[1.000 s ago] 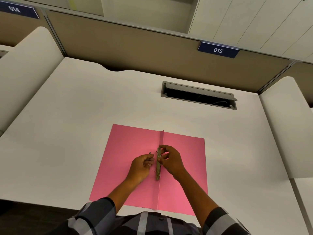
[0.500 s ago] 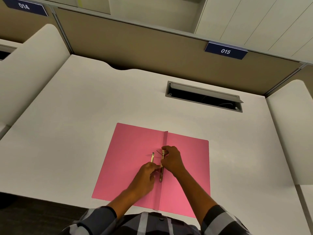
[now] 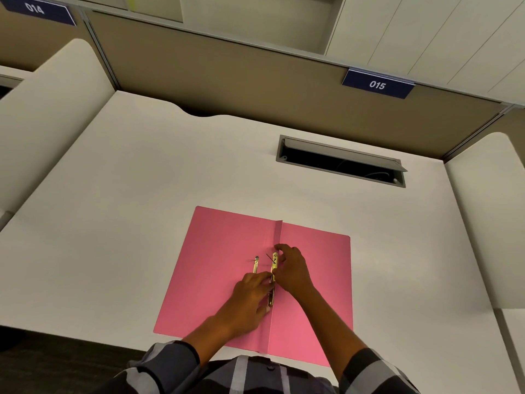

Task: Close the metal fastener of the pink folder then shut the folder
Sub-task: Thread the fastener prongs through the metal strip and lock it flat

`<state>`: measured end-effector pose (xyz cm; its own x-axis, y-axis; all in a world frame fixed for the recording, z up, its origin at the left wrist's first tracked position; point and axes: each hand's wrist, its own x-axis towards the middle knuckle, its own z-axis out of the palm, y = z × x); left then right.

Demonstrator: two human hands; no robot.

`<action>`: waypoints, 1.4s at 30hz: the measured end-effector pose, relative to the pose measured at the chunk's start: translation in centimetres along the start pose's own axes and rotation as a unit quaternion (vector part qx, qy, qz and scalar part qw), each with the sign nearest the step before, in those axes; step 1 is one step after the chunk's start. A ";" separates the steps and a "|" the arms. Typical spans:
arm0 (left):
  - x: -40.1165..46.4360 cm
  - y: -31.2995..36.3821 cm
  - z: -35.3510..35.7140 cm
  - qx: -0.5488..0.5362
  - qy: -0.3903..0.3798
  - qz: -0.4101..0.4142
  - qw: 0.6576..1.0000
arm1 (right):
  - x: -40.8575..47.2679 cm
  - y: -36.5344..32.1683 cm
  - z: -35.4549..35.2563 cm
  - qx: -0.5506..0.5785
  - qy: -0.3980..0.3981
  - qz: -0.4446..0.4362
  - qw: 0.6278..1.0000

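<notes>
1. The flat pink card folder lies open on the pale desk top, its spine crease running away from the person, and both hands meet at that crease.
2. The long brass-coloured metal fastener bar lies along the crease, long axis pointing away from the body. It sits directly between the two sets of fingertips, touching both.
3. A second, loose brass strip lies just left of the bar and parallel to it, its far end beyond the left hand's fingertips. A thin dark prong stands up by the bar's far end.
4. The left hand is curled, fingertips pinching at the bar's middle. Whether it also grips the loose strip cannot be told.
5. The right hand rests loosely spread on the bar's right edge, index finger reaching past its far end, pressing rather than grasping.
6. The left hand is nearer the loose strip, so it seems better placed to swing that strip onto the bar.
7. Against half a second ago, the left hand has slid nearer the body and the strip's far end is more exposed; the folder has not shifted.
</notes>
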<state>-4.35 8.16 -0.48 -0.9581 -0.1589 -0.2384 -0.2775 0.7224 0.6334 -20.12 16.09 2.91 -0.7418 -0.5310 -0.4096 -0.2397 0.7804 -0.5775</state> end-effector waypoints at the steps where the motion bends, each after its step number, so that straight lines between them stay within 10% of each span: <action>1: 0.0 0.1 0.0 0.031 -0.003 0.009 0.999 | -0.1 0.2 0.0 0.001 0.002 -0.001 1.000; 16: 1.1 2.5 -1.3 0.219 -0.037 0.026 0.975 | 0.4 1.1 -1.6 -0.033 0.046 -0.051 0.997; 42: 1.0 2.4 -1.0 0.218 -0.049 0.006 0.975 | 2.3 -0.3 -2.1 -0.091 0.010 -0.051 0.994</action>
<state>-6.03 9.07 1.53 -0.9435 -0.0986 -0.3164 -0.1889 0.9445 0.2689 -23.09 15.32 3.56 -0.7195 -0.6056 -0.3399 -0.4232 0.7704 -0.4768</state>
